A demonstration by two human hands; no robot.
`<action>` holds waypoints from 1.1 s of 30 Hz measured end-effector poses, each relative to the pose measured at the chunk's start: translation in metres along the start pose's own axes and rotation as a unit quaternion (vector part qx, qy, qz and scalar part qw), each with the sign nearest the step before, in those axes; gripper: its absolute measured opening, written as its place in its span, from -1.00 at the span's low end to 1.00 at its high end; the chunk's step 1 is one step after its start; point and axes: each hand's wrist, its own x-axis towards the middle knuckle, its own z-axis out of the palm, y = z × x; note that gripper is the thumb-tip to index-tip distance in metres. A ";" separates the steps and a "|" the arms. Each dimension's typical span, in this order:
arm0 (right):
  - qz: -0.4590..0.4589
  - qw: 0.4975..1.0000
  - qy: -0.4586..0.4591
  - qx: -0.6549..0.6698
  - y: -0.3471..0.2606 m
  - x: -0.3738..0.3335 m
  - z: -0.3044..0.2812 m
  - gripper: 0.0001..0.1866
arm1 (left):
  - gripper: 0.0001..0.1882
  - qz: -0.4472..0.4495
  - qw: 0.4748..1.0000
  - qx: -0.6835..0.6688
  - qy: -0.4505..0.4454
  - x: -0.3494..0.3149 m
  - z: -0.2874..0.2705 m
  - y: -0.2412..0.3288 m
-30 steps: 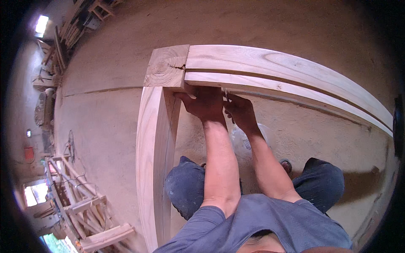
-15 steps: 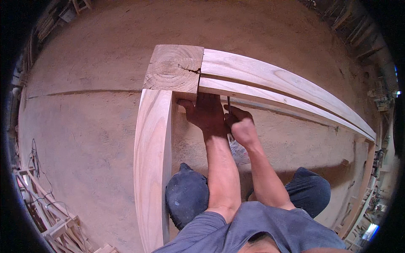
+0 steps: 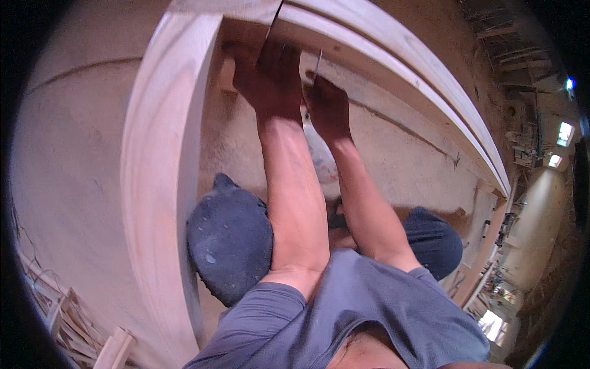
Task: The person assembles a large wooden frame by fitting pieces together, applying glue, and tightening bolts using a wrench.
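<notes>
In the shade below the wooden corner post (image 3: pixel 249 31), my left hand (image 3: pixel 267 80) reaches up against the wood. Its thumb is spread away and the fingers stretch upward, their tips hard to make out. Just right of it, my right hand (image 3: pixel 329 101) is closed around a thin metal shaft (image 3: pixel 318 64) that points up toward the grooved rail (image 3: pixel 393 71). What kind of tool this is cannot be told. A pale wooden beam (image 3: pixel 163 135) comes from the post toward me on the left.
A clear plastic bag (image 3: pixel 321 154) lies on the dusty floor beyond my forearms. My knees are bent inside the frame, the left one (image 3: pixel 230 240) close to the beam. Wood scraps (image 3: pixel 74 326) are piled at lower left. Bright windows (image 3: pixel 565 134) show at far right.
The view has tilted and come closer, so the post and beams sit higher and more to the left. Both hands keep their places under the corner, the right still gripping the metal shaft.
</notes>
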 end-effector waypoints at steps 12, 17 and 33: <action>0.116 0.962 -0.110 0.223 -0.078 -0.016 -0.050 -0.81 | -0.44 0.008 0.995 -0.084 -0.056 -0.014 -0.002 0.008; 0.057 0.992 -0.034 0.110 -0.034 -0.012 -0.025 -0.86 | -0.45 0.039 0.997 -0.056 -0.038 -0.021 0.007 0.000; 0.012 0.993 -0.039 0.113 -0.062 -0.015 -0.006 -0.75 | -0.46 0.268 0.813 0.516 0.038 -0.148 0.164 -0.102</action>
